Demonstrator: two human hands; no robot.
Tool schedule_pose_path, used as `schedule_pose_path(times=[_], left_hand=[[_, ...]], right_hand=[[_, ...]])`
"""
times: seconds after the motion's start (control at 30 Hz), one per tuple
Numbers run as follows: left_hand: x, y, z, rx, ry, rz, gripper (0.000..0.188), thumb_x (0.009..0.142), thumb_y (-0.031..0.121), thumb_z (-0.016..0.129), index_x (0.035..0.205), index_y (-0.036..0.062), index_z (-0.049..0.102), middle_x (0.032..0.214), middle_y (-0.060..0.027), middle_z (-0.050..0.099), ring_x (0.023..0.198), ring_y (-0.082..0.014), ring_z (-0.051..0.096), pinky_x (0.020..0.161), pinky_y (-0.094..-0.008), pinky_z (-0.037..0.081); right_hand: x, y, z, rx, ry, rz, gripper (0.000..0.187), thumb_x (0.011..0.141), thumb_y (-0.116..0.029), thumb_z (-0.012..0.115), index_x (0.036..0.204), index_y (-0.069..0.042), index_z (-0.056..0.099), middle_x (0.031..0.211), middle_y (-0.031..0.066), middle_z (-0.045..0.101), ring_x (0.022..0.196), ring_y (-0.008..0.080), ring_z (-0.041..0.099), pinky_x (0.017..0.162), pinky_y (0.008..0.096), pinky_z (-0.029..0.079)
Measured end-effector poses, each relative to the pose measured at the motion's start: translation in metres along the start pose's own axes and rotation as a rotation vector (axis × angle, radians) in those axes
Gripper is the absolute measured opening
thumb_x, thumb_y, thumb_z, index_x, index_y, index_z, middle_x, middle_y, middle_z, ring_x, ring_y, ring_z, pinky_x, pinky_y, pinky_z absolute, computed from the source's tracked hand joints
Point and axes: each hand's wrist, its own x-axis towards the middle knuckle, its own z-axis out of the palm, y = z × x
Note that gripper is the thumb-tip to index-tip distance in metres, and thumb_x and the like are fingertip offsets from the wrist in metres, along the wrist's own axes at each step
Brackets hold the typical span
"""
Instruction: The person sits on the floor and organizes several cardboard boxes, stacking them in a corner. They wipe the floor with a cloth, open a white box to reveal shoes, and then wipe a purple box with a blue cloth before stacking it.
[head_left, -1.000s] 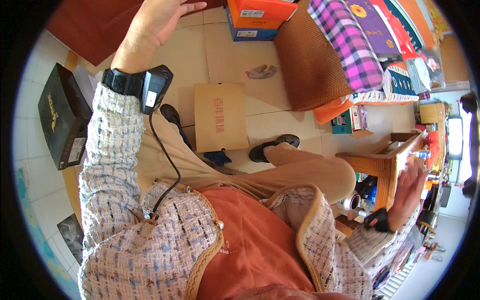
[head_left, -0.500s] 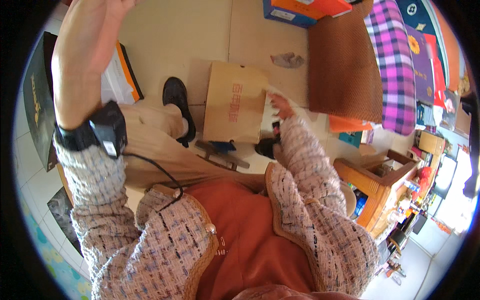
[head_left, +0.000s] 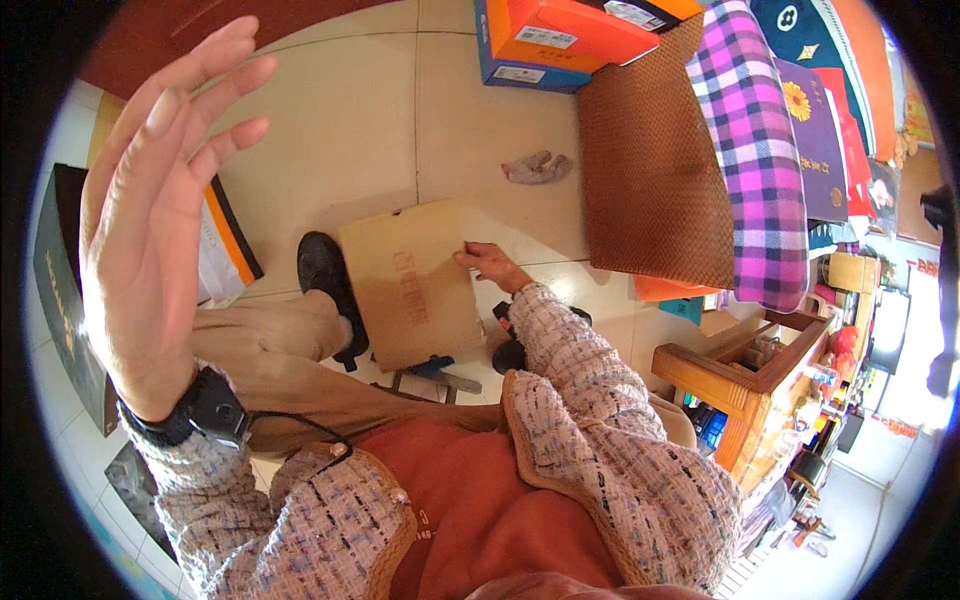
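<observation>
A brown cardboard box with red print sits tilted between my shoes, partly over a small low stool. My right hand is at the box's right edge near its far corner, thumb and fingers closed on the cardboard. Raised on the left, well apart from the box, my left hand holds nothing and has its fingers spread. A black device with a cable is strapped to my left wrist. The underside of the box is hidden.
A crumpled grey item lies on the tiled floor beyond the box. To the right stands a brown woven seat with a checked cushion. Orange and blue boxes are stacked at the back; a wooden table is at right.
My right hand has gone from open beside the box to gripping its right edge. The box appears turned slightly. My left hand's fingers have come into view, and the whole view has shifted.
</observation>
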Motion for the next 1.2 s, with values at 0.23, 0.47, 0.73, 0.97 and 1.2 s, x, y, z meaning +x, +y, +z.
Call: schedule_pose_path(times=[0.23,0.47,0.73,0.97,1.2], left_hand=[[0.002,0.009,0.016,0.091,-0.023,-0.025,0.050,0.104,0.039,0.038,0.134,0.0028,0.054,0.150,-0.0211,0.041,0.134,-0.0302,0.047,0.106,-0.0410,0.038],[-0.005,0.024,0.031,0.164,-0.094,0.034,0.052,0.103,0.041,0.038,0.134,0.0029,0.054,0.151,-0.0207,0.040,0.136,-0.0297,0.045,0.106,-0.0416,0.037],[0.008,0.019,0.055,0.191,-0.046,-0.113,0.048,0.103,0.037,0.041,0.133,0.0022,0.053,0.152,-0.0202,0.039,0.135,-0.0287,0.046,0.106,-0.0398,0.038],[0.026,0.007,0.066,0.263,-0.035,-0.220,0.055,0.100,0.045,0.045,0.135,0.0023,0.052,0.152,-0.0203,0.039,0.135,-0.0293,0.045,0.107,-0.0393,0.038],[0.025,0.006,0.077,0.178,-0.033,-0.274,0.058,0.097,0.048,0.050,0.132,0.0022,0.055,0.152,-0.0220,0.038,0.133,-0.0292,0.048,0.104,-0.0383,0.040]], right_hand=[[0.017,-0.015,0.011,-0.029,0.007,-0.074,0.048,0.087,-0.041,0.066,0.119,-0.006,0.068,0.096,0.0048,0.070,0.079,0.0192,0.063,0.072,0.0348,0.051],[0.026,0.004,-0.007,0.064,-0.081,-0.126,0.043,0.088,-0.036,0.066,0.120,-0.007,0.067,0.111,0.0174,0.068,0.103,0.0285,0.063,0.084,0.0435,0.052],[0.060,0.006,-0.134,-0.878,0.860,-0.416,0.054,0.083,-0.009,0.064,0.136,-0.017,0.056,0.139,0.0167,0.051,0.126,0.0379,0.048,0.104,0.0466,0.041],[0.112,0.006,-0.189,-0.901,0.778,-0.612,0.038,0.079,0.001,0.057,0.115,-0.008,0.064,0.114,0.0163,0.057,0.109,0.0368,0.055,0.094,0.0452,0.046],[0.081,0.097,-0.119,-0.824,0.620,-0.540,0.015,0.087,-0.007,0.050,0.096,-0.001,0.061,0.100,0.0200,0.059,0.093,0.0392,0.059,0.084,0.0481,0.049]])
